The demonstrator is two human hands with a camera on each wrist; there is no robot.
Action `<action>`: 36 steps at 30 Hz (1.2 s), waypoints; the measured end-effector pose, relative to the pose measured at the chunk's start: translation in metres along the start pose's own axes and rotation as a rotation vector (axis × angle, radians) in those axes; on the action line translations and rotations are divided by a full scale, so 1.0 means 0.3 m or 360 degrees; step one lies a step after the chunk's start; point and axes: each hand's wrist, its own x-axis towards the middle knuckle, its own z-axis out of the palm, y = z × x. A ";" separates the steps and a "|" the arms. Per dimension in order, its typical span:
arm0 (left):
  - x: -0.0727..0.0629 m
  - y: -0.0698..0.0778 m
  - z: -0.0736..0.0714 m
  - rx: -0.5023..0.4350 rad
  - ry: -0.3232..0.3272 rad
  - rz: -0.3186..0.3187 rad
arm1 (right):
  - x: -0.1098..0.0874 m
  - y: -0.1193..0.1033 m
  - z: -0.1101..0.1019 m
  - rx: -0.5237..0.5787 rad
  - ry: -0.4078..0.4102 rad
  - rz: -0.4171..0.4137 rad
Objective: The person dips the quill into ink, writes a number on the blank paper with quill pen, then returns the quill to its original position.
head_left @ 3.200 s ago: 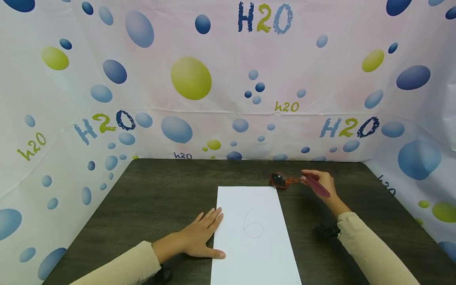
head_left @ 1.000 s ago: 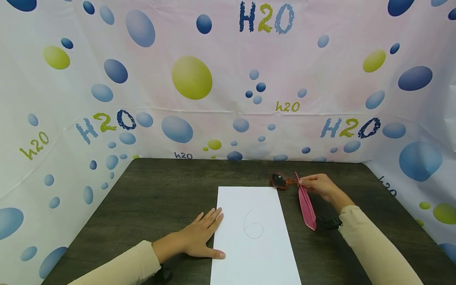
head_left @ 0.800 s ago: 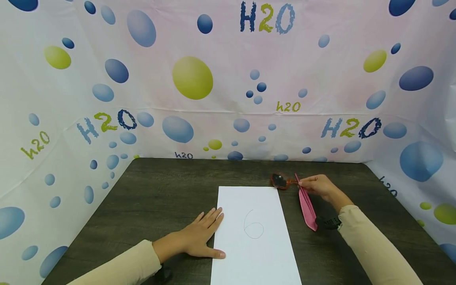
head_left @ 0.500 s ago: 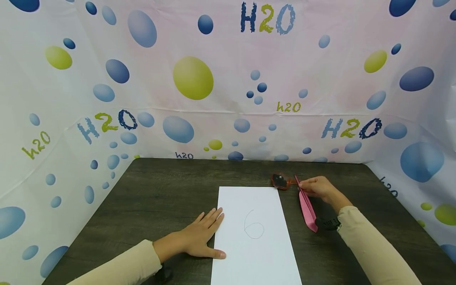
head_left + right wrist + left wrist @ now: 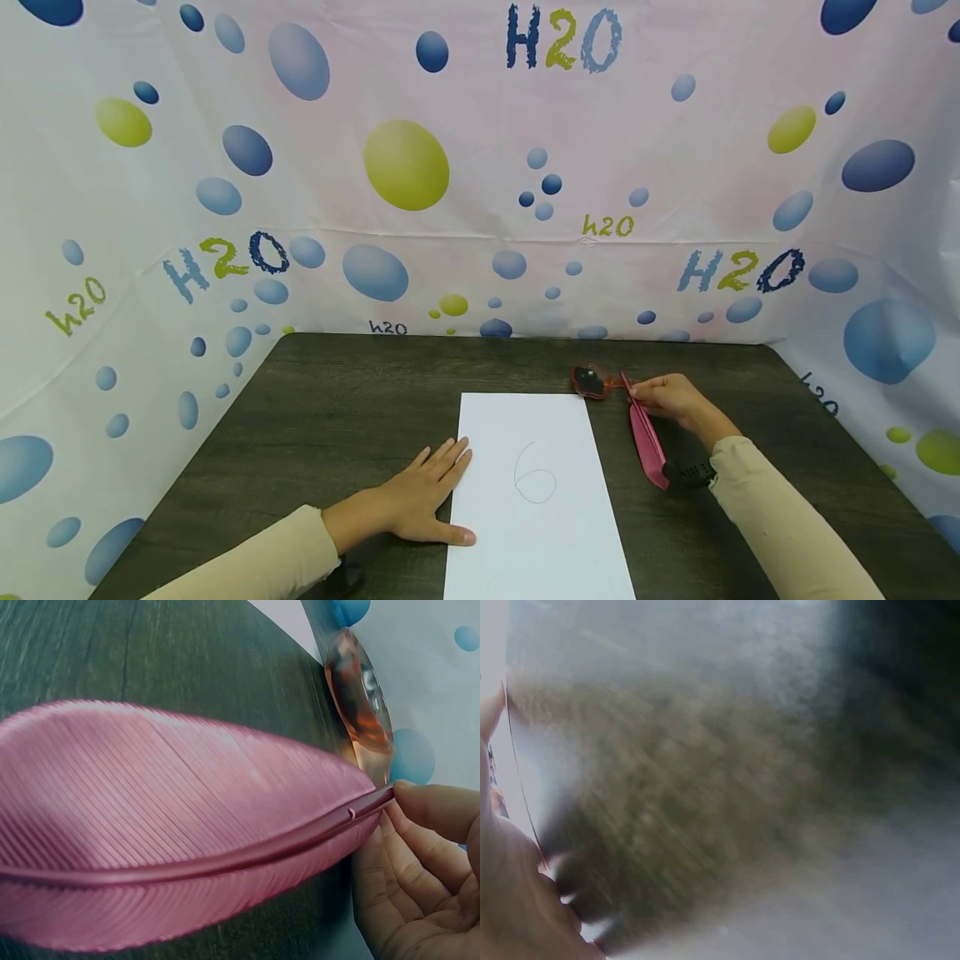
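My right hand (image 5: 675, 398) pinches a pink feather pen (image 5: 648, 446) by its thin end between thumb and fingers, at the right of the paper. In the right wrist view the broad, ribbed vane of the feather pen (image 5: 180, 787) stretches left from the fingertips. Orange-framed sunglasses (image 5: 591, 381) with a dark lens lie just left of this hand, by the paper's far right corner. Flat and with fingers spread, my left hand (image 5: 422, 498) rests on the left edge of a white sheet of paper (image 5: 570, 550), which bears a thin-lined figure 6 (image 5: 535, 485).
The dark wood-grain table (image 5: 360, 392) carries all of these things. Behind it hangs a white sheet (image 5: 480, 108) printed with blue and green dots. A blurred close surface (image 5: 705, 795) fills most of the left wrist view.
My right hand has swung the feather pen round from slanting away to the right, so its broad end points towards me, and since then has sunk slightly. The left hand and paper stay put.
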 end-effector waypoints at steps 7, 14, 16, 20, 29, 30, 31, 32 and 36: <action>0.005 -0.005 0.009 -0.0015 -0.0012 -0.0007 | -0.003 -0.004 0.004 -0.0045 0.0017 -0.0001; 0.007 -0.009 0.014 -0.0018 -0.0012 -0.0007 | 0.003 -0.004 0.009 -0.0096 0.0031 -0.0009; 0.007 -0.009 0.013 -0.0021 -0.0014 -0.0007 | 0.004 -0.005 0.010 -0.0094 0.0037 -0.0011; 0.007 -0.011 0.013 -0.0026 -0.0017 -0.0003 | 0.003 -0.007 0.008 -0.0105 0.0032 -0.0034; 0.009 -0.014 0.018 -0.0010 -0.0013 0.0001 | 0.001 -0.006 0.013 -0.0107 0.0070 -0.0053; 0.010 -0.014 0.019 -0.0008 -0.0013 0.0001 | 0.001 -0.006 0.014 -0.0099 0.0074 -0.0052; 0.010 -0.015 0.019 -0.0006 -0.0013 0.0000 | 0.002 -0.006 0.014 -0.0094 0.0074 -0.0053; 0.010 -0.015 0.020 -0.0005 -0.0012 0.0000 | 0.002 -0.006 0.015 -0.0087 0.0078 -0.0051; 0.010 -0.015 0.018 -0.0009 -0.0008 0.0000 | 0.001 -0.008 0.015 -0.0072 0.0080 -0.0050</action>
